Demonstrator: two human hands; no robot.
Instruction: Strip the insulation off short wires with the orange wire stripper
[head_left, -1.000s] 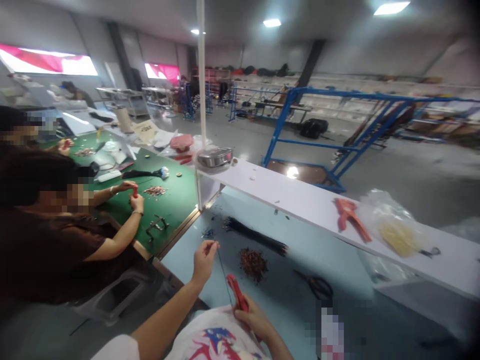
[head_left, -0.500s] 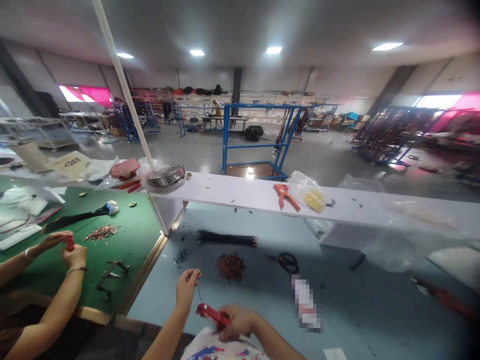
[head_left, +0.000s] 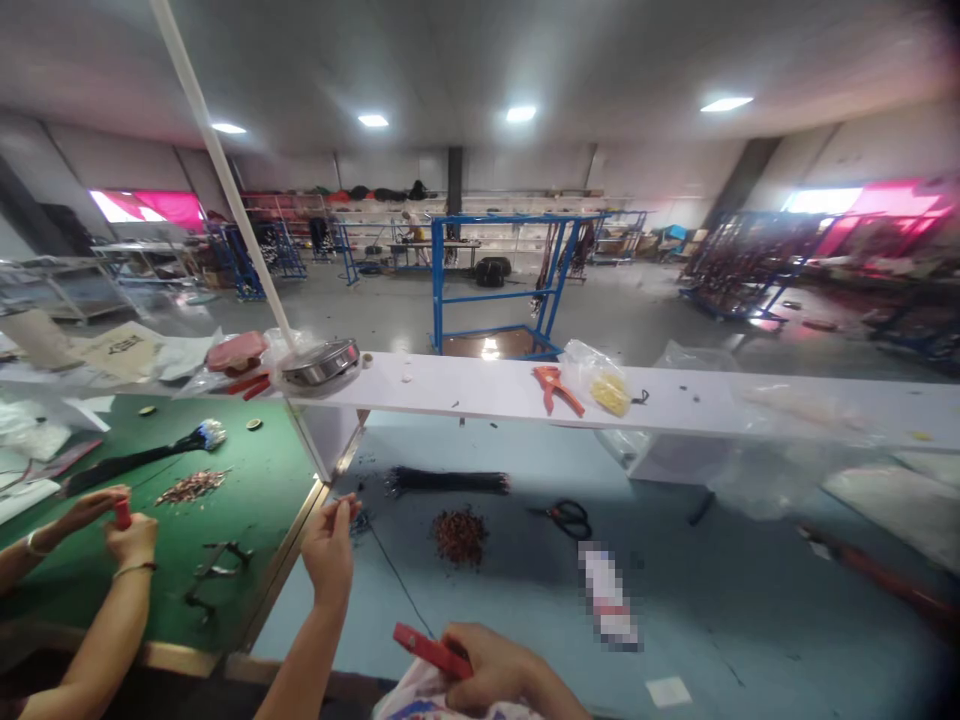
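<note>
while the right hand (head_left: pixel 491 665) clenches a red hand tool (head_left: pixel 431 650), the left hand (head_left: pixel 328 558) pinches a thin black wire (head_left: pixel 390 570) over the pale blue bench (head_left: pixel 675 620), near a black wire bundle (head_left: pixel 446 482) and a reddish-brown heap of small parts (head_left: pixel 457 535). beyond them, a white shelf (head_left: pixel 465 385) holds a round steel tin (head_left: pixel 321 362) and a plastic bag of yellow pieces (head_left: pixel 600 392).

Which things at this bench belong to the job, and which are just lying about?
Job: left hand pinching a thin black wire; right hand gripping a red hand tool; probably the black wire bundle and heap of small reddish-brown parts.

Lying about: black-handled scissors; orange hand tool on the white shelf; steel tin.
</note>
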